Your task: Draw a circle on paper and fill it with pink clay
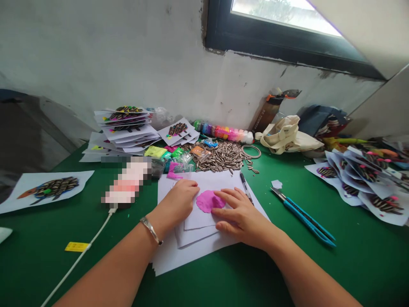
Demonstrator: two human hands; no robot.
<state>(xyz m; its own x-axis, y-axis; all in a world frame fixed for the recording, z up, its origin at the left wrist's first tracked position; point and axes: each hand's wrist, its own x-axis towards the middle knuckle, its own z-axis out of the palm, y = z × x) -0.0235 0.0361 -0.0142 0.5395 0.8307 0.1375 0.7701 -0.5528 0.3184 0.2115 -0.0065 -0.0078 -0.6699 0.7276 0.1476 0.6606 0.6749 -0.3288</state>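
Clay [204, 201], pink and pressed to a flat, uneven round, sits on the top sheet [194, 223] of white paper, between the two hands. Right hand [243, 215]: grip apart, fingers spread, fingertips over the clay's right part, thumb lower down by the paper. Left hand [179, 202]: fingers curled, at the clay's left side over the paper; can't tell if the grip is clamped on anything. Metal bracelet [151, 230] on left wrist. More white sheets [166, 258] lie under the top one, on a green surface [249, 273]. Black pen [244, 184] just beyond the right hand, on the sheets' right side. Blue-handled tool [308, 221] well to the right, pointed metal end near a small paper scrap [276, 184]. Behind the sheets: heap of striped seeds [220, 157], ring [259, 151] at its right edge, bagged coloured clay [155, 152] to its left, row of colourful tubs [223, 133] along the back. Bottle [266, 114] and cream cloth bag [281, 138] back right. Seed pictures piled left [134, 135] and right [348, 177]; single bird picture [54, 188] far left. Pixelated object [126, 183] left of the sheets, white cable [99, 232] at its near end, crossing beside a yellow tag [76, 247].
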